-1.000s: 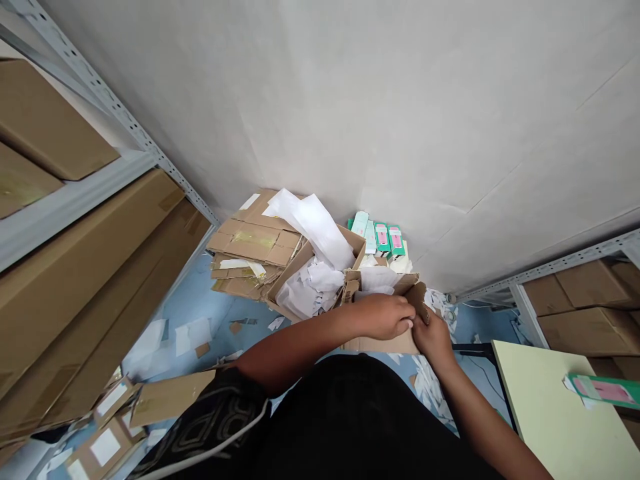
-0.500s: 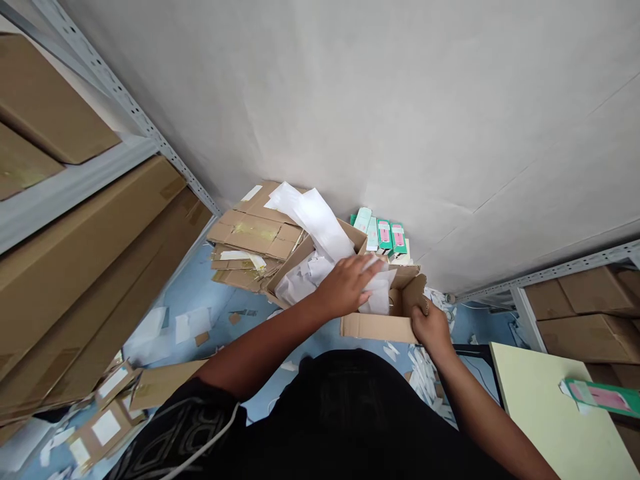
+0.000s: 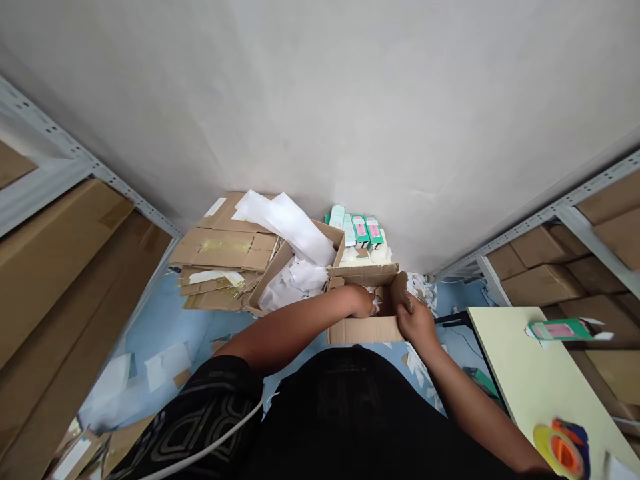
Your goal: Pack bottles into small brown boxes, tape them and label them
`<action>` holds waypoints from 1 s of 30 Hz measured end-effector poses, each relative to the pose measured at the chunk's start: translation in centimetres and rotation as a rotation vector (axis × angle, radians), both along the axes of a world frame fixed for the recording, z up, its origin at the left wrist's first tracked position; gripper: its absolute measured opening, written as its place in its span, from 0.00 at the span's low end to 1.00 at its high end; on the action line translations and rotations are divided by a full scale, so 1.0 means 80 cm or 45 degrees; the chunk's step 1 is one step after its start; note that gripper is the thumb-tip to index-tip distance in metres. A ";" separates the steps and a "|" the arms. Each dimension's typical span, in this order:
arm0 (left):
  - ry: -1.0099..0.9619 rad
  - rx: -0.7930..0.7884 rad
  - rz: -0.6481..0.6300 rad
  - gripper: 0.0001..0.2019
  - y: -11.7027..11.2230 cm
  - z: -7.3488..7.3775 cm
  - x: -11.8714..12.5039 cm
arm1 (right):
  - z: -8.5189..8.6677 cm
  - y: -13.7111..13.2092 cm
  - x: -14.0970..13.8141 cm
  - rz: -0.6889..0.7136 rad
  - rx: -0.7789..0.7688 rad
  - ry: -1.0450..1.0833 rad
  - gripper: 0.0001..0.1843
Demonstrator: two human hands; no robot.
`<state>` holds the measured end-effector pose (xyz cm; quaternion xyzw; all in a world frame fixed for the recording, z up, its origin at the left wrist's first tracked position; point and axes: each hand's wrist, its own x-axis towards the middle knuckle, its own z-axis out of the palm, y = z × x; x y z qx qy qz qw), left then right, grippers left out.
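A small open cardboard box (image 3: 364,329) is held in front of me above the floor. My left hand (image 3: 361,299) reaches down inside it, its fingers hidden by the box wall, near some white paper in there. My right hand (image 3: 416,323) grips the box's right flap and side. Behind it sits a larger open box (image 3: 274,268) stuffed with crumpled white paper (image 3: 295,277). Several green and pink small cartons (image 3: 361,229) stand against the wall.
Flattened cardboard (image 3: 220,250) lies left of the big box. Metal shelving with brown boxes stands at left (image 3: 60,267) and right (image 3: 560,253). A pale table (image 3: 530,380) at right carries a green carton (image 3: 557,329) and tape rolls (image 3: 560,448). Paper scraps litter the blue floor (image 3: 165,333).
My left hand dropped white paper toward the large box, then came back and went down into the small box. My head turned right, bringing the tape rolls into view.
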<state>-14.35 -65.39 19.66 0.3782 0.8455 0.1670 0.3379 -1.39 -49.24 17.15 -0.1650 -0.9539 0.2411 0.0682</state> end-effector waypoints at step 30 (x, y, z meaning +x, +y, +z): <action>0.370 0.437 -0.700 0.22 0.312 0.021 0.161 | -0.131 0.417 0.368 -1.545 -0.417 -0.058 0.22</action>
